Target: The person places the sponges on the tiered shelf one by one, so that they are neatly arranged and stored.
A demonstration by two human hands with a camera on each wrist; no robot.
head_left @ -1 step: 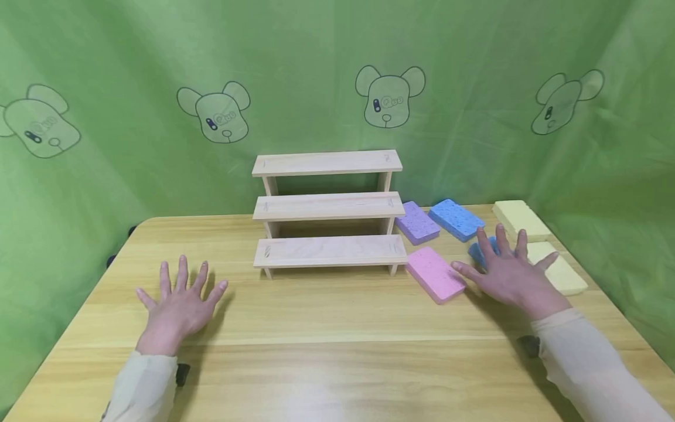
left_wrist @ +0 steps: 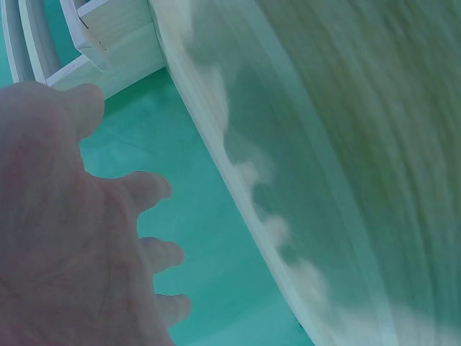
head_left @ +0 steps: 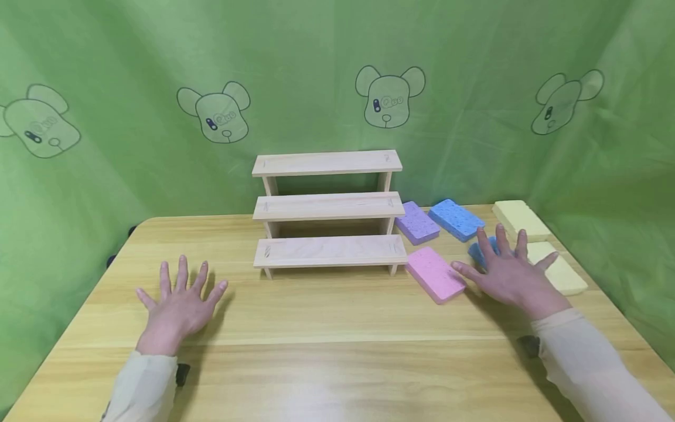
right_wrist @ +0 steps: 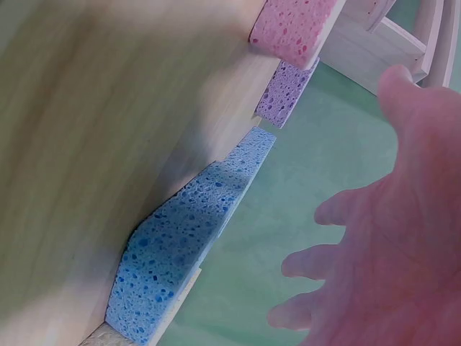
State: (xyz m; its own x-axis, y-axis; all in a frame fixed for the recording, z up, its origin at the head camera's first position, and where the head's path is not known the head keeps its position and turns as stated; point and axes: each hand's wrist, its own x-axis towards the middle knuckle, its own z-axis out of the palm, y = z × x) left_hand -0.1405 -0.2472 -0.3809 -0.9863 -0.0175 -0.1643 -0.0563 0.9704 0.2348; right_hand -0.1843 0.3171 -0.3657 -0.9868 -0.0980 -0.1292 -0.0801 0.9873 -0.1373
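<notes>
Palm down with fingers spread, my left hand [head_left: 179, 313] hovers above the left part of the wooden table, holding nothing. My right hand [head_left: 508, 278] is spread the same way over the sponges at the right, also holding nothing. Beneath its fingers lies a blue sponge [head_left: 476, 255], partly hidden. A pink sponge [head_left: 433, 274] lies just left of that thumb. Farther back are a purple sponge [head_left: 416, 224] and another blue sponge [head_left: 456, 220]. Two yellow sponges rest at the right edge, one behind [head_left: 519, 220] and one nearer [head_left: 566, 272], partly covered by the hand.
A three-step wooden shelf [head_left: 329, 252] stands at the back middle of the table [head_left: 316, 363], its steps bare. Green curtain [head_left: 316, 70] with printed bear heads hangs behind and along both sides. The purple and pink sponges lie close against the shelf's right side.
</notes>
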